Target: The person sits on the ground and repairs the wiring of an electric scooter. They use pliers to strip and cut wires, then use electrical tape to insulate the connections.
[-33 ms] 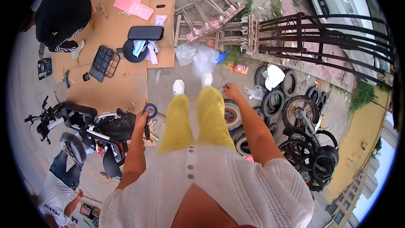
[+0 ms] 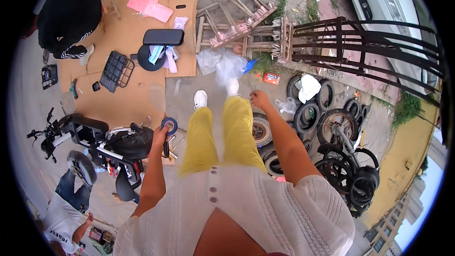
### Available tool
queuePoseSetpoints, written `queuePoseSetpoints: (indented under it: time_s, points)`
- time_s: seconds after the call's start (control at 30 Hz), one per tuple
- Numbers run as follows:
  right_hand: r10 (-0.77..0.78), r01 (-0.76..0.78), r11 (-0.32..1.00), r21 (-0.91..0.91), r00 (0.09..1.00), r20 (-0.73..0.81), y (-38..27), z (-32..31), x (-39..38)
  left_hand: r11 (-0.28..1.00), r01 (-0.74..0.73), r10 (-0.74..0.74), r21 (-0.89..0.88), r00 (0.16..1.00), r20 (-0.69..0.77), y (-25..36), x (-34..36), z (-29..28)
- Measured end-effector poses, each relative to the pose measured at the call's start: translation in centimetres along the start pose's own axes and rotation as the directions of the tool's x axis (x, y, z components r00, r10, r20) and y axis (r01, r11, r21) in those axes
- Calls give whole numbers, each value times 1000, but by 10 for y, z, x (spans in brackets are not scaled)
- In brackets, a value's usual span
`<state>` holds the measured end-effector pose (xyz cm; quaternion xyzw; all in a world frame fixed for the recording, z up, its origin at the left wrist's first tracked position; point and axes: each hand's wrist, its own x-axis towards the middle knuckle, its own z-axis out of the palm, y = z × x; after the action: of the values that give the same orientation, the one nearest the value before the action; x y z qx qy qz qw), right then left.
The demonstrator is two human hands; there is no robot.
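My left hand (image 2: 159, 136) is closed round a roll of blue tape (image 2: 174, 129). A dark, narrow item (image 2: 166, 149) hangs below the roll in the same grip; its kind is unclear. To the left of this hand, a black-and-white electric scooter (image 2: 88, 132) lies or leans near the cardboard edge. Beside my right knee, my right hand (image 2: 259, 99) is curled with its fingertips together. Whatever those fingers may pinch is too small to make out. Nearest to that hand is a wheel with a tyre (image 2: 260, 129) on the ground.
Flattened cardboard (image 2: 137, 99) bears a black wire basket (image 2: 117, 71) and a black padded seat (image 2: 163, 37). A person in black (image 2: 68, 19) crouches far left; another in a white shirt (image 2: 60, 215) is near left. Ahead lies a broken wooden frame (image 2: 241, 33); right, tyres (image 2: 306, 117) and metal railings (image 2: 360, 42).
The view has shifted very slightly. Both hands keep the same pose, and the tape stays in my left hand.
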<state>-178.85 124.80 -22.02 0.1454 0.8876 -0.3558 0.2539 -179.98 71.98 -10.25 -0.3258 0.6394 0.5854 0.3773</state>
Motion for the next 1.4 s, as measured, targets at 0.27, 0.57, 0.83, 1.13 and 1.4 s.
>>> queuePoseSetpoints:
  time_s: [0.27,0.57,0.83,1.13,1.4]
  points:
    - [214,-299,903,308,936,280,17,94,266,960,242,-275,-143,913,-301,-86,34,39]
    - [589,-474,486,735,799,125,72,189,441,741,580,-669,-337,678,-304,-250,16,72]
    - [708,-271,-9,962,678,198,92,174,520,640,699,-768,-319,571,-290,-292,10,76]
    - [603,-88,-84,993,788,122,-15,101,512,722,632,-692,-281,662,-287,-297,-12,91]
    - [668,-71,-243,968,711,220,-105,30,473,776,502,-625,-382,696,-354,-278,-21,92]
